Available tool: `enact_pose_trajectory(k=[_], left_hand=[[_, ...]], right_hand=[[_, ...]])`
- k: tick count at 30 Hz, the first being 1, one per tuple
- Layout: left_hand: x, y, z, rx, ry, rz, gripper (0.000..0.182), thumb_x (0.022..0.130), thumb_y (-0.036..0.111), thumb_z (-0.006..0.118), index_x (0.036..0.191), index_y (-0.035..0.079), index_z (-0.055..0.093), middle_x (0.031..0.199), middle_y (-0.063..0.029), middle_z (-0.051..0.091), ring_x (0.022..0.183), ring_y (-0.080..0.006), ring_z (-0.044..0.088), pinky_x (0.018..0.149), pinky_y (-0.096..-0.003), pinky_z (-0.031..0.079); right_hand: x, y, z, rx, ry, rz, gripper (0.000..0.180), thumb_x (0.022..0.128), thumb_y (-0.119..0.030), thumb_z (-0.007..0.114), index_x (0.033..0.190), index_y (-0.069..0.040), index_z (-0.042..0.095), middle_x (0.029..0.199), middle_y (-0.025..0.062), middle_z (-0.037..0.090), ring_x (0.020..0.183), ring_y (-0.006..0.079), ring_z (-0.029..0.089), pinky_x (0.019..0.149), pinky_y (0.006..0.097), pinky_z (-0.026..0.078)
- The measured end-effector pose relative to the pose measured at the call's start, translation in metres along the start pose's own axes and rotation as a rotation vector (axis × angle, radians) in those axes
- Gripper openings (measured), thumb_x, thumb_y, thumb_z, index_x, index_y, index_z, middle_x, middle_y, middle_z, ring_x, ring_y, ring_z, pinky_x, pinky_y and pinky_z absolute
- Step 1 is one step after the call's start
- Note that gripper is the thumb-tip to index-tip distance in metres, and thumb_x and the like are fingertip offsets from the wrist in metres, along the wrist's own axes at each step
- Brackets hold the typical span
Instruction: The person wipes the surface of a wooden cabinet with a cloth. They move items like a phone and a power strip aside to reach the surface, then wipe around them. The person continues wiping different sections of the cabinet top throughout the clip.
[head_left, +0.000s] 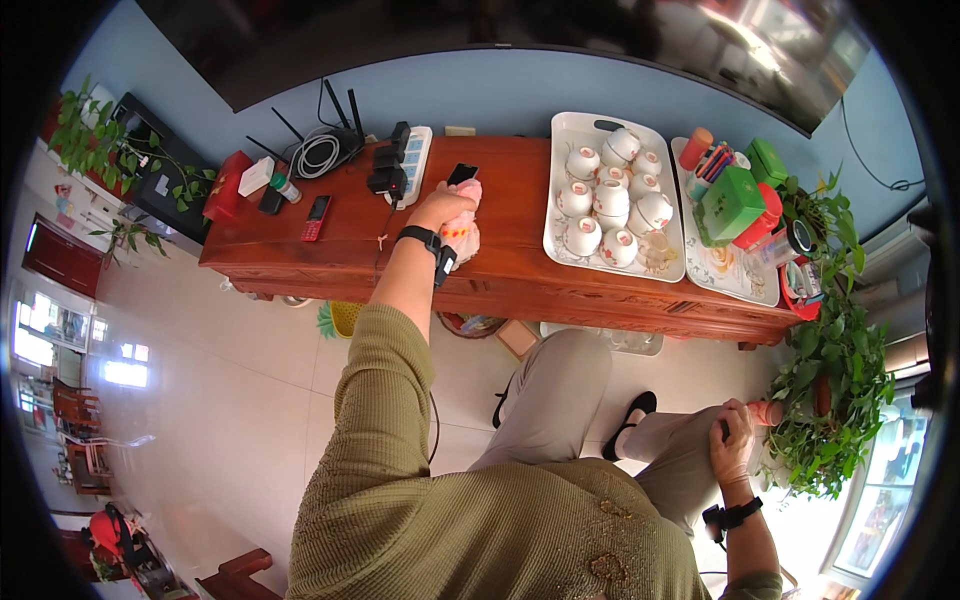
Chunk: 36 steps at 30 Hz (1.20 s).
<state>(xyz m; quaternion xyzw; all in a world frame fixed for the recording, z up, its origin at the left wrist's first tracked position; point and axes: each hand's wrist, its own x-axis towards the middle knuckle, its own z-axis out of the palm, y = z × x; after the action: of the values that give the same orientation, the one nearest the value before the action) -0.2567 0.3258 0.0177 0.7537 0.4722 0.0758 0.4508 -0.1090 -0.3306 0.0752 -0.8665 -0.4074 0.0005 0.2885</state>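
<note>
My left hand (442, 206) holds a bunched pink cloth (461, 229) against the top of a reddish wooden cabinet (514, 187). A black smartphone (462, 175) lies just beyond the cloth. Left of the hand are a white power strip (415, 166) with black adapters (388, 169) and a red keypad phone (316, 217). To the right, a white tray (555, 247) bears several upturned white cups and bowls (611, 199). My right hand (732, 435) rests on my knee, fingers curled around something dark that I cannot make out.
A router (337, 146) with coiled cable stands at the back left. The second tray (705, 277) holds a green box (729, 204), pens (712, 165) and a red container (761, 217). A television (495, 26) hangs above. Leafy plants (832, 390) stand at the right.
</note>
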Motion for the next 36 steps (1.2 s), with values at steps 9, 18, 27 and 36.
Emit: enact_pose_trajectory(k=[9,18,27,36], left_hand=[[-0.015,0.024,0.029,0.11,0.019,0.02,0.058,0.075,0.029,0.074,0.127,0.004,0.062,0.115,-0.0086,0.068,0.103,-0.0194,0.066,0.087,-0.0313,0.051],[0.03,0.007,0.046,0.272,0.042,-0.025,0.061,0.076,0.031,0.071,0.121,-0.004,0.05,0.111,-0.0128,0.064,0.103,-0.0192,0.065,0.087,-0.0304,0.05],[-0.006,0.041,0.065,0.235,-0.09,0.084,0.031,0.09,0.033,0.056,0.106,0.006,0.061,0.109,-0.0077,0.065,0.098,-0.0183,0.06,0.082,-0.03,0.048],[-0.012,0.061,0.105,0.293,-0.143,0.22,0.047,0.079,0.027,0.067,0.122,0.008,0.065,0.127,-0.0115,0.067,0.116,-0.0286,0.064,0.096,-0.034,0.051]], right_hand=[[0.003,-0.003,-0.002,-0.005,-0.023,0.005,0.007,0.077,0.0,0.06,0.084,-0.001,0.059,0.101,0.0137,0.06,0.091,0.0333,0.06,0.082,0.0394,0.05],[-0.002,0.002,-0.002,-0.032,-0.015,0.031,0.01,0.074,-0.002,0.061,0.084,-0.002,0.061,0.101,0.0128,0.061,0.094,0.0347,0.057,0.085,0.0432,0.047],[0.0,0.001,0.0,-0.03,-0.013,0.019,0.011,0.073,-0.002,0.062,0.084,-0.002,0.06,0.102,0.0125,0.061,0.095,0.0346,0.058,0.086,0.0434,0.047],[-0.001,-0.001,0.001,-0.038,-0.011,0.033,0.009,0.074,-0.001,0.061,0.083,-0.002,0.06,0.102,0.0132,0.061,0.095,0.0351,0.058,0.086,0.0437,0.047]])
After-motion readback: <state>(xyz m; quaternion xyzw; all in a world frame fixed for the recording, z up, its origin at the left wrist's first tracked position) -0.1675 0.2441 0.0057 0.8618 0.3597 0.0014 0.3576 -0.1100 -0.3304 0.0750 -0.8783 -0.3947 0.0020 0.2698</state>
